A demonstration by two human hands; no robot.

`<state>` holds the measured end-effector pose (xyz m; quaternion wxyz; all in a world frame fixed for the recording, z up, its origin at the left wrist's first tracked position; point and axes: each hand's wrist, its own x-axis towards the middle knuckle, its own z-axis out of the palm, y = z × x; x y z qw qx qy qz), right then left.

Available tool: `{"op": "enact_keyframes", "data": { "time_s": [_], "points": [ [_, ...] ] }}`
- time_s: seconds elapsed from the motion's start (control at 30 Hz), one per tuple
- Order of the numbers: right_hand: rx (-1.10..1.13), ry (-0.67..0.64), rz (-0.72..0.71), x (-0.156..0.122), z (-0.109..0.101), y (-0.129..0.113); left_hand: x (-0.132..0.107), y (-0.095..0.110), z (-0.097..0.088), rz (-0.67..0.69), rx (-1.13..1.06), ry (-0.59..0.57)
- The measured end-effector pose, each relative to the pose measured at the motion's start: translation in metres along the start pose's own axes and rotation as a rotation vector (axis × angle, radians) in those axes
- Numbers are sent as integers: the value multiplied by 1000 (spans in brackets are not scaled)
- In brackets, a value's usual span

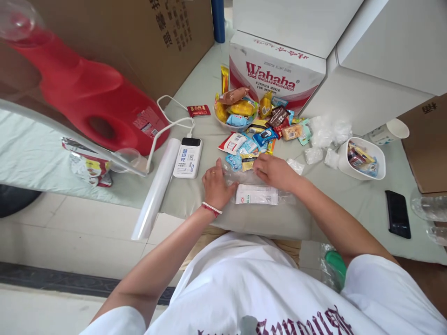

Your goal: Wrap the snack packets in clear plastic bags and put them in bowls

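Note:
My left hand [218, 187] rests on the table edge with its thumb held away from the fingers, at the left end of a clear plastic bag [240, 177]. My right hand [275, 171] has its fingers bent down onto the same bag, close to a yellow snack packet [248, 162]. Just in front of both hands lies a flat white packet [256, 194] with printing. Beyond them are a red-and-white packet [232, 143], blue packets [233, 162] and several other wrapped snacks. The right fingertips are partly hidden.
A snack-filled bowl [220, 123] stands before the Wahaha carton [279, 77]. To the left are a power bank [188, 158] with a cable, a plastic roll [157, 188] and a red jug [87, 93]. Right are crumpled clear bags [321, 132], a white tub [366, 174] and a phone [398, 214].

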<state>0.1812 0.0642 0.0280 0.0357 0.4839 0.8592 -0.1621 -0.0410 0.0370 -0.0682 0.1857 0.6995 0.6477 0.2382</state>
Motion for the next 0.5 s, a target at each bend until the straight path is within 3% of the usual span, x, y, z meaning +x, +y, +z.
{"op": "enact_keyframes", "data": {
  "time_s": [0.1, 0.2, 0.33, 0.5],
  "points": [
    [-149, -118, -119, -27, 10, -28, 6, -1, -1, -16, -20, -18],
    [-208, -161, -240, -48, 38, -47, 6, -12, -12, 44, -75, -88],
    [-183, -99, -197, -61, 65, -51, -3, -29, -40, 148, -200, -212],
    [-118, -33, -126, -69, 68, -56, -25, -16, -68, -26, -288, -332]
  ]
}}
